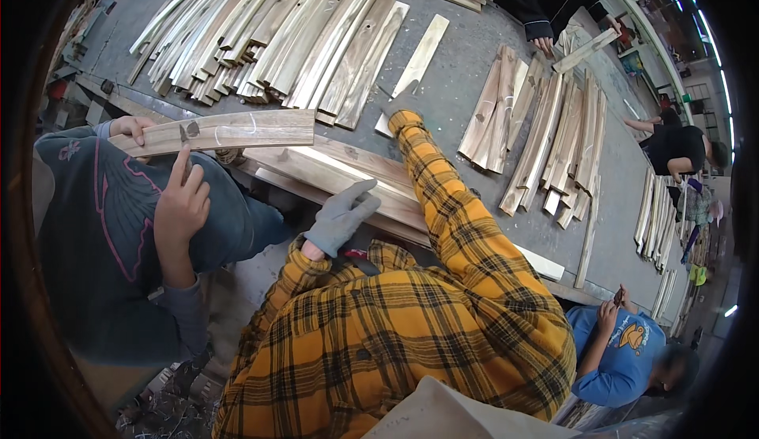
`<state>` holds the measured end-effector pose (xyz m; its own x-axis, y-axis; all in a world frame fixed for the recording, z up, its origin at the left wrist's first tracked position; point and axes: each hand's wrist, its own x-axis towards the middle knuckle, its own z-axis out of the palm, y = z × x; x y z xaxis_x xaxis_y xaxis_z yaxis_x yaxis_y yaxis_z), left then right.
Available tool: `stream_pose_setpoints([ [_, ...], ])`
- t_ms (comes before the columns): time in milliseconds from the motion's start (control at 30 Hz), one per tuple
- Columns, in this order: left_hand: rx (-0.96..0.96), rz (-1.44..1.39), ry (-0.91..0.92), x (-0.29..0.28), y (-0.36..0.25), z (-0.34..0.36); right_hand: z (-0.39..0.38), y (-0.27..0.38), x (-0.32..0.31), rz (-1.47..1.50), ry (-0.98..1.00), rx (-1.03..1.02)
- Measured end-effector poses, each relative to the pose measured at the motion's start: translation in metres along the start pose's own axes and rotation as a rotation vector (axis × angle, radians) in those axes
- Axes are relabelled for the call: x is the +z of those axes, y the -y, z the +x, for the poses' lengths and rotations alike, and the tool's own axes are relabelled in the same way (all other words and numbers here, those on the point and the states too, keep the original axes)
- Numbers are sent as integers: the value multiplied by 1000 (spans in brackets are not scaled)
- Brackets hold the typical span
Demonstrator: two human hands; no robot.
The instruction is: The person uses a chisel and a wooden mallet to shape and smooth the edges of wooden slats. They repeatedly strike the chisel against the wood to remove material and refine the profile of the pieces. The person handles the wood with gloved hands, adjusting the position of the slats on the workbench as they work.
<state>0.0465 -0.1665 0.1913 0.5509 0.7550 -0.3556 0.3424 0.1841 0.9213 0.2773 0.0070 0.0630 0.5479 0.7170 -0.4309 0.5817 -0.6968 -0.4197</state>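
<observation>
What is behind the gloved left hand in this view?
Long boards show behind the left hand, extending past it on both sides. The stretch directly behind the glove is covered, so whether the hand touches the wood cannot be told.

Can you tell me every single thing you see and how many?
Table: one, grey, beneath the boards
Big board row: many, pale to brown, table's left
Smaller board piles: several, pale to brown, table's right
Single board: one, pale, between those
Near boards: several, pale brown, near edge
Co-workers: at least four, dark or blue clothes, left, top, right
Held board: one, brown, left co-worker's hand
Plaid sleeves: two, yellow-black, centre
Left grip: one, grey-gloved, at near boards
Right grip: one, colour unclear, sleeve's end
</observation>
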Motion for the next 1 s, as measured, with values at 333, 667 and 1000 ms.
stream_pose_setpoints([
  [333, -237, -1098, 219, -2, -9, 57, -156, -26, -120, 138, 89, -191],
  [667, -440, -1633, 549, -33, 40, 30, -137, -97, -81, 743, 80, -369],
  [1000, -354, -1366, 309, -43, 46, 11, -74, -67, -40, 812, 30, -214],
])
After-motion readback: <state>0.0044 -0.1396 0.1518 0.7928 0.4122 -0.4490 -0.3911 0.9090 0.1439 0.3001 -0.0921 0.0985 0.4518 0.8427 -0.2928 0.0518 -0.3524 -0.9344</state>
